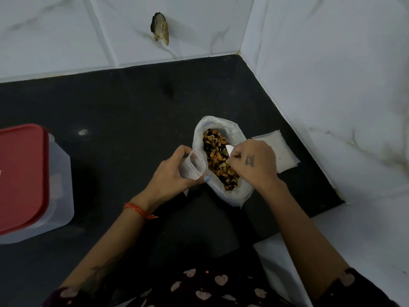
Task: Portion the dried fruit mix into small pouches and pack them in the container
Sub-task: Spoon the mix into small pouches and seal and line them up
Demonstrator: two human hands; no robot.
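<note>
We've got our left hand (174,171) holding a small pouch (194,165) open, right hand (254,165) gripping a white spoon (229,150) in the fruit-mix bag (221,160) near the countertop's (121,107) right edge.

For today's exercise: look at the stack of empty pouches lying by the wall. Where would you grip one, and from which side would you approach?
Pinch the top pouch of the empty pouches at its near right corner, coming from the counter's front edge. The stack lies flat, so only the edges offer a hold; the wall blocks the far side, and the right hand and the big bag crowd the left.
</note>
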